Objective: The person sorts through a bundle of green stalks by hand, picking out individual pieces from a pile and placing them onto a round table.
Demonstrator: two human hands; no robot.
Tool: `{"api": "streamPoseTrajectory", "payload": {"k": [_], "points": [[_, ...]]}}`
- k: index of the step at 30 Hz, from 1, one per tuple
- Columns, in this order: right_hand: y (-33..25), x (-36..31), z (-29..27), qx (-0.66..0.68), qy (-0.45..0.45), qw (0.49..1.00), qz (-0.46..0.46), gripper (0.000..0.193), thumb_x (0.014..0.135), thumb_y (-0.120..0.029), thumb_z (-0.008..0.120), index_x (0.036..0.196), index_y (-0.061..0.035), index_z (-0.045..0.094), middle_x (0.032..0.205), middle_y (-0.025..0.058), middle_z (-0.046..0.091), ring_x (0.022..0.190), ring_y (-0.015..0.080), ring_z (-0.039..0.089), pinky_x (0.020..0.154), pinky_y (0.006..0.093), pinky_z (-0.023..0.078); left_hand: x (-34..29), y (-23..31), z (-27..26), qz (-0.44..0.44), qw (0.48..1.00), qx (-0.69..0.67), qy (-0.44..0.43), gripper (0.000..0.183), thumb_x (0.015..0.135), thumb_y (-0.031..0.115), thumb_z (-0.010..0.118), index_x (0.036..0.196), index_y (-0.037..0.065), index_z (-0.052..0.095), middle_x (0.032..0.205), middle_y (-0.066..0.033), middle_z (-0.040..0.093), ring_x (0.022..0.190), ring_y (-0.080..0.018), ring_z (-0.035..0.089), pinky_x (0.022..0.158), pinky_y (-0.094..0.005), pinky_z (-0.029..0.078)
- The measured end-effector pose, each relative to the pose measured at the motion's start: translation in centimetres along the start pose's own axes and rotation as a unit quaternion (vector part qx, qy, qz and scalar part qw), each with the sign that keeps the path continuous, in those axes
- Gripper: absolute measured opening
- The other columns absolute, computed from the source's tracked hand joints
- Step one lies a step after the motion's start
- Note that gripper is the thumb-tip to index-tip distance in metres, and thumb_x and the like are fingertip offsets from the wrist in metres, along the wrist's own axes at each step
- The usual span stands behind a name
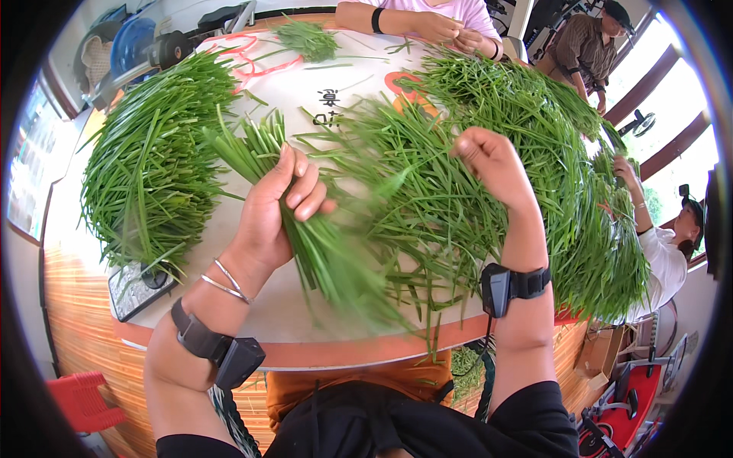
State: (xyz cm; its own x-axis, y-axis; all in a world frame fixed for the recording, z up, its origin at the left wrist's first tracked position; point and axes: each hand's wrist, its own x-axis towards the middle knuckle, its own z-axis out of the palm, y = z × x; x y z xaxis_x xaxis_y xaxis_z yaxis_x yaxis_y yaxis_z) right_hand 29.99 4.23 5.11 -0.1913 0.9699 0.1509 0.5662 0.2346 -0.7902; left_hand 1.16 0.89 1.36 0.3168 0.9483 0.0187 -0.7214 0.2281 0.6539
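Observation:
My left hand (286,187) is wrapped around a bunch of garlic chives (317,248), above the near middle of the table. The cut stem ends point up and left. The leafy ends hang down to the right, smeared by motion. To the right, my right hand (489,160) is raised over a loose spread of chives (435,206), thumb and fingers pinched together. A thin, blurred chive leaf runs from beside the bunch up to those fingertips; its far end is too blurred to make out.
A thick chive pile (153,168) lines the table's left side, another pile (565,175) the right. A small heap (305,40) lies at the far edge. A dark-framed flat device (137,288) rests at the left corner. Co-workers stand across and right; a red stool (85,401) is lower left.

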Motion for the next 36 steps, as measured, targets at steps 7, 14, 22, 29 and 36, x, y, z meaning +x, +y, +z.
{"api": "streamPoseTrajectory", "payload": {"k": [7, 14, 22, 29, 36], "points": [[3.1, 1.5, 2.3, -0.225, 0.135, 0.965, -0.004, 0.027, 0.075, -0.03, 0.068, 0.084, -0.0048, 0.067, 0.067, 0.0093, 0.058, 0.066, 0.0234, 0.057, 0.062, 0.0345, 0.045, -0.2, 0.5, -0.8, -0.114, 0.988, -0.013, -0.1, 0.027, 0.096, 0.034, 0.042, 0.081, 0.012, 0.043, 0.054, 0.0058, 0.029, 0.042, -0.0048, 0.029, 0.046, -0.0213, 0.033], [1.3, 1.2, 2.3, -0.12, 0.192, 0.971, -0.075, 0.012, 0.08, -0.015, 0.066, 0.081, -0.0027, 0.067, 0.072, 0.0066, 0.06, 0.064, 0.0161, 0.055, 0.063, 0.0268, 0.044, -0.3, 0.2, -0.4, -0.107, 0.993, -0.002, -0.054, 0.026, 0.096, 0.034, 0.042, 0.082, 0.011, 0.043, 0.054, 0.0055, 0.031, 0.041, -0.0042, 0.03, 0.045, -0.0203, 0.033], [-0.5, 0.3, 4.0, 0.208, 0.036, 0.975, -0.069, 0.017, 0.088, -0.015, 0.059, 0.092, 0.0014, 0.062, 0.075, 0.0023, 0.064, 0.067, 0.0066, 0.055, 0.063, 0.0222, 0.045, -0.5, 0.0, 0.2, -0.118, 0.989, 0.087, 0.023, 0.026, 0.094, 0.026, 0.049, 0.11, 0.006, 0.049, 0.057, 0.0062, 0.032, 0.048, -0.0034, 0.034, 0.051, -0.0203, 0.035], [-5.6, -2.4, 9.1, 0.18, -0.144, 0.973, 0.006, 0.013, 0.084, -0.011, 0.06, 0.083, 0.0016, 0.062, 0.067, 0.0042, 0.06, 0.061, 0.0085, 0.054, 0.058, 0.024, 0.044, -0.8, -0.7, 0.6, -0.09, 0.984, 0.148, 0.031, 0.025, 0.09, 0.026, 0.057, 0.102, 0.004, 0.057, 0.062, 0.0034, 0.043, 0.053, -0.0068, 0.041, 0.055, -0.0232, 0.037], [-3.0, -1.1, 4.0, 0.093, -0.163, 0.982, 0.029, 0.015, 0.083, -0.012, 0.062, 0.089, 0.0015, 0.065, 0.069, 0.0032, 0.062, 0.061, 0.007, 0.054, 0.058, 0.0227, 0.044, 0.0, -0.5, -1.6, 0.024, 0.997, 0.054, 0.05, 0.022, 0.093, 0.029, 0.05, 0.081, 0.01, 0.052, 0.088, 0.0001, 0.047, 0.078, -0.01, 0.045, 0.063, -0.0235, 0.04]]}}
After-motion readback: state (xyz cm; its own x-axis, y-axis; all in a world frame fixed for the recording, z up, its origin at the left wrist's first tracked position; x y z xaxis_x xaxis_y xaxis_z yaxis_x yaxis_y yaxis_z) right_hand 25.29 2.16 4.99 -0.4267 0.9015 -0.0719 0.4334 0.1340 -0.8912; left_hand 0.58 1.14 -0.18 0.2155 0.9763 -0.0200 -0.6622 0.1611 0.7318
